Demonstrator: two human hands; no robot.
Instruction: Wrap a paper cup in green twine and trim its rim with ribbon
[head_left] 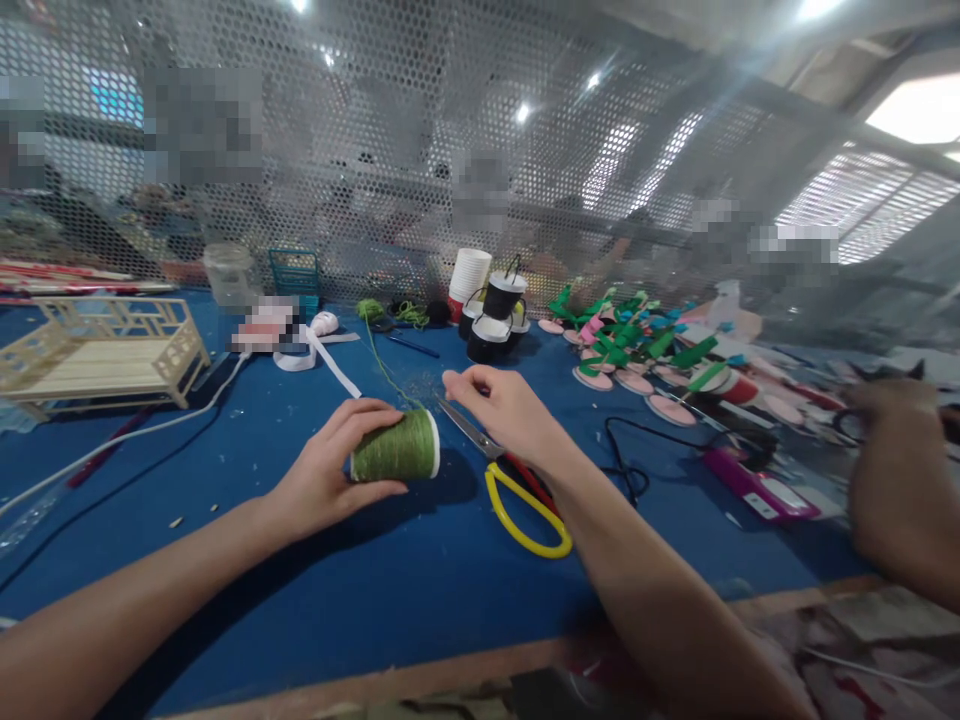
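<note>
"Okay, hands, fast?"

"The left hand [326,462] gripped the green spool [394,447], tipped sideways, mid-table, fingers over the top, thumb beneath. The right hand [501,402] was pinched closed at the fingertips, just beyond the spool's white end (couldn't tell whether thread sat in the pinch, too fine)."

"Risks?"

"Mostly the scissors [472,432]. Blades pointed up between spool and right hand, so slack thread could have caught there. The right wrist was over the handles; lowering it might have shoved them. A loosened left grip could have let the spool roll. Also, a green strand [380,360] ran from a small green ball [369,311] toward the spool; one tug might have dragged the ball."

"Edges, room?"

"Best room was the blue tabletop [442,590] between the forearms, down to its near edge. Ahead stood black cups [489,343]; left of them, white ribbon [335,367]. Rightward was tighter: purple device [754,487], then a co-worker's arm [896,470]."
</note>
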